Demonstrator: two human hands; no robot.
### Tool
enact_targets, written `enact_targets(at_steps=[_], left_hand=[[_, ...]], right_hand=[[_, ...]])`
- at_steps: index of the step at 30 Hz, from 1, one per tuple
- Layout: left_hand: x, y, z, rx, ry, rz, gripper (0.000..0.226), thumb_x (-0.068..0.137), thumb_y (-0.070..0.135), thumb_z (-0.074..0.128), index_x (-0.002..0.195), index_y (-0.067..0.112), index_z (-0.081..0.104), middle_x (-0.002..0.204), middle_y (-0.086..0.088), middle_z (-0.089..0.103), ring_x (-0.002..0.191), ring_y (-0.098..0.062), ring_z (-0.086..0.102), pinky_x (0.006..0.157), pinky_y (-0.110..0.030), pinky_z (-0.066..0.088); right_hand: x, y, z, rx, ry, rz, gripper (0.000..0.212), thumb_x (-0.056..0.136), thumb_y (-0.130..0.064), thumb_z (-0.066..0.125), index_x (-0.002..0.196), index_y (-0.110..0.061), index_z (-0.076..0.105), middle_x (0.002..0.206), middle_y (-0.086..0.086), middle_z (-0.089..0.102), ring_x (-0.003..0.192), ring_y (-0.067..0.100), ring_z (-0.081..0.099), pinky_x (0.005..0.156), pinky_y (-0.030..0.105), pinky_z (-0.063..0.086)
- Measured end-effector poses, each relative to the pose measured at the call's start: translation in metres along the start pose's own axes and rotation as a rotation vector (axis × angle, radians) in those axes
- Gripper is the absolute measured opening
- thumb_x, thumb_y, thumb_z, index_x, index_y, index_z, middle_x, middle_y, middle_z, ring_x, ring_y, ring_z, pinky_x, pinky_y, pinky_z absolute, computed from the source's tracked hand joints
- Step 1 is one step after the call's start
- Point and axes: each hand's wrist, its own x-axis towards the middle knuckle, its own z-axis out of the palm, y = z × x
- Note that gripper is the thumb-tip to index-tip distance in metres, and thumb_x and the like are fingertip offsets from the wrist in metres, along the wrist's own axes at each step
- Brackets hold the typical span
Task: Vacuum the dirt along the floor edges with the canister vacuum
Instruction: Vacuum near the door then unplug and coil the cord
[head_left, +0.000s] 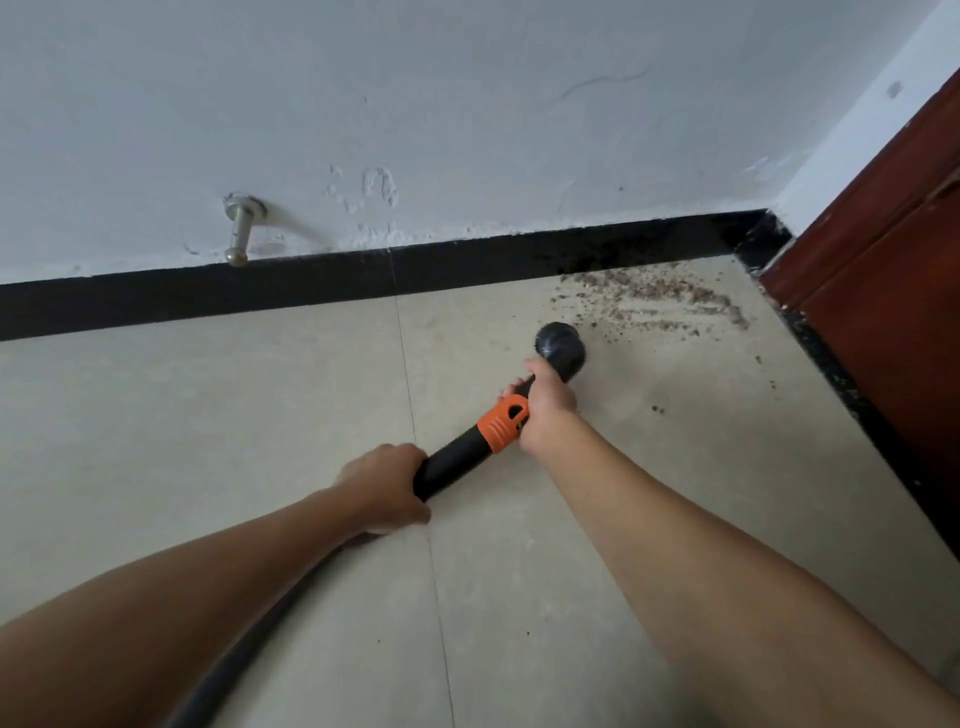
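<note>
**Nozzle at the edge of the corner dirt, most of the patch untouched**

Hands are both on the wand here. The right hand (548, 402) is closed round the black plastic vacuum wand (452, 465) just ahead of its orange ribbed collar (506, 422), and the left hand (387, 480) is wrapped firmly round the same tube further back, where the dark flexible hose (249, 644) trails off behind it and out of view below. The canister itself is not in view.

Just beyond the right hand's grip sits the round black nozzle (560, 345), tilted down toward the pale beige tiled floor (208, 441). Whether it actually touches the tile, I cannot tell.

And there is the work: a spread of brown crumbly dirt (660, 301) lies just past the nozzle, running into the corner between the black skirting strip (260, 291) and the reddish-brown wooden door frame (872, 270). A few loose specks sit off to the right of the grip too.

My read: this is early going for the corner. The tile to the left of the hands looks clean along the skirting, but the main patch ahead looks barely dented, and the edge along the door frame remains to do.
</note>
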Motion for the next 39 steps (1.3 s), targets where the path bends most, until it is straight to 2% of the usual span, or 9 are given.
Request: enact_targets(at_steps=[3, 9, 14, 20, 23, 26, 31, 35, 39], left_hand=[[0.016, 0.005, -0.018, -0.032, 0.109, -0.036, 0.033, 0.076, 0.027, 0.069, 0.106, 0.023, 0.057, 0.09, 0.002, 0.054, 0.082, -0.02, 0.053, 0.066, -0.028, 0.04], [0.024, 0.026, 0.012, -0.263, 0.006, -0.045, 0.031, 0.074, 0.029, 0.071, 0.097, 0.018, 0.054, 0.091, -0.003, 0.061, 0.082, -0.021, 0.06, 0.068, -0.028, 0.048], [0.046, 0.014, -0.002, -0.08, 0.088, -0.002, 0.03, 0.075, 0.029, 0.067, 0.102, 0.023, 0.055, 0.089, 0.001, 0.057, 0.08, -0.02, 0.055, 0.065, -0.027, 0.04], [0.052, 0.053, 0.015, -0.036, 0.084, 0.168, 0.022, 0.075, 0.026, 0.064, 0.094, 0.024, 0.052, 0.083, 0.001, 0.055, 0.078, -0.022, 0.056, 0.063, -0.026, 0.039], [0.05, 0.062, 0.019, -0.054, 0.105, 0.167, 0.022, 0.075, 0.026, 0.064, 0.092, 0.023, 0.05, 0.085, 0.0, 0.056, 0.08, -0.023, 0.057, 0.063, -0.027, 0.041], [0.039, 0.036, 0.017, -0.023, 0.121, 0.123, 0.021, 0.074, 0.027, 0.064, 0.09, 0.022, 0.05, 0.086, -0.001, 0.058, 0.081, -0.024, 0.059, 0.061, -0.027, 0.04], [0.008, -0.027, 0.015, -0.056, 0.156, 0.039, 0.019, 0.074, 0.026, 0.065, 0.087, 0.023, 0.053, 0.08, 0.001, 0.059, 0.076, -0.02, 0.058, 0.054, -0.025, 0.036], [-0.007, -0.052, 0.013, -0.106, 0.165, -0.032, 0.019, 0.074, 0.026, 0.067, 0.086, 0.024, 0.052, 0.076, 0.003, 0.056, 0.074, -0.019, 0.057, 0.057, -0.025, 0.039], [-0.011, -0.064, 0.006, -0.07, 0.218, -0.056, 0.02, 0.075, 0.026, 0.066, 0.085, 0.025, 0.049, 0.072, 0.005, 0.051, 0.072, -0.018, 0.054, 0.055, -0.025, 0.036]], right_hand=[[0.005, -0.018, 0.003, 0.069, 0.083, -0.03, 0.017, 0.086, -0.018, 0.068, 0.092, -0.006, 0.058, 0.065, 0.003, 0.059, 0.046, 0.017, 0.057, 0.052, 0.029, 0.054], [0.018, -0.042, 0.031, -0.184, -0.145, 0.066, 0.022, 0.083, -0.024, 0.073, 0.093, -0.01, 0.06, 0.062, 0.003, 0.06, 0.045, 0.017, 0.058, 0.059, 0.028, 0.055], [0.006, -0.017, 0.011, 0.172, -0.21, 0.122, 0.032, 0.083, -0.038, 0.073, 0.082, -0.012, 0.055, 0.058, -0.001, 0.056, 0.047, 0.014, 0.054, 0.057, 0.026, 0.051], [0.0, -0.026, -0.024, 0.118, 0.152, -0.153, 0.019, 0.083, -0.016, 0.072, 0.088, -0.003, 0.059, 0.073, 0.01, 0.06, 0.056, 0.023, 0.058, 0.055, 0.028, 0.053], [0.001, -0.027, -0.021, 0.107, 0.263, -0.263, 0.021, 0.089, -0.02, 0.066, 0.098, -0.003, 0.061, 0.072, 0.008, 0.058, 0.055, 0.02, 0.056, 0.051, 0.024, 0.05], [-0.017, 0.012, -0.003, 0.001, 0.209, -0.316, 0.035, 0.098, -0.039, 0.054, 0.102, -0.004, 0.057, 0.073, 0.007, 0.058, 0.058, 0.018, 0.059, 0.05, 0.025, 0.051], [-0.036, 0.062, 0.018, -0.465, 0.068, -0.442, 0.053, 0.099, -0.056, 0.035, 0.101, -0.009, 0.06, 0.089, 0.005, 0.063, 0.09, 0.028, 0.064, 0.085, 0.049, 0.056], [-0.053, 0.08, 0.031, -0.675, -0.036, -0.571, 0.058, 0.093, -0.065, 0.032, 0.094, -0.015, 0.061, 0.085, 0.003, 0.063, 0.087, 0.028, 0.065, 0.081, 0.047, 0.056], [-0.062, 0.082, 0.029, -0.771, -0.073, -0.547, 0.048, 0.099, -0.052, 0.042, 0.072, -0.015, 0.057, 0.07, 0.0, 0.058, 0.073, 0.022, 0.059, 0.068, 0.033, 0.044]])
